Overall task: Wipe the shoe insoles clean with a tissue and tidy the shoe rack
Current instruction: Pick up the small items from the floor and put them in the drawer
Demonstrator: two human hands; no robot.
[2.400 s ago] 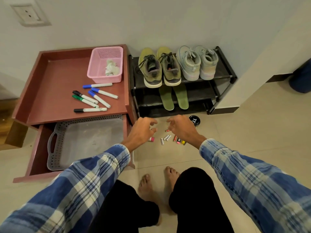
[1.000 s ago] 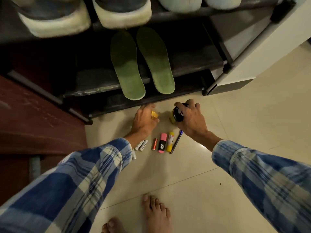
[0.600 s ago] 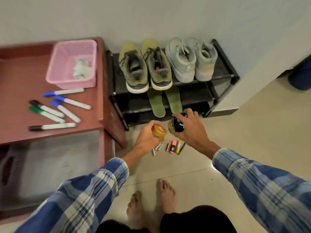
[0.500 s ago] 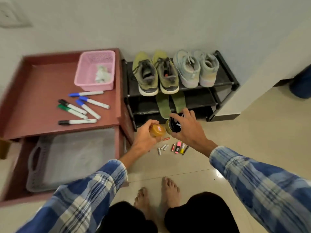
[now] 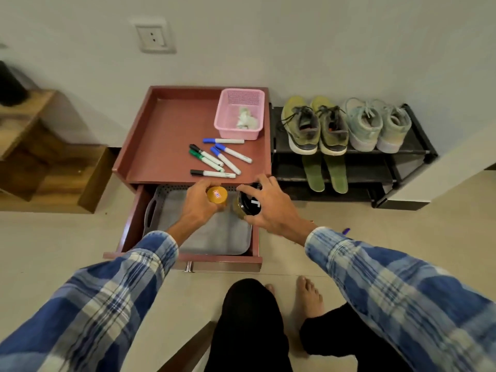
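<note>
My left hand grips a small jar with an orange lid. My right hand grips a jar with a black lid. Both jars hang over the grey tray in the open drawer. The black shoe rack stands to the right. On its top shelf sit a pair of olive shoes and a pair of pale mint shoes. Two green insoles lie on the middle shelf. A crumpled tissue lies in the pink basket.
Several markers lie on the red cabinet top. A purple pen tip shows on the floor behind my right sleeve. Wooden shelving stands at the left. My bare feet are on the tiled floor.
Both hands picked the jars off the floor by the rack and carried them left, over the open drawer's tray. The view swung left with them.
</note>
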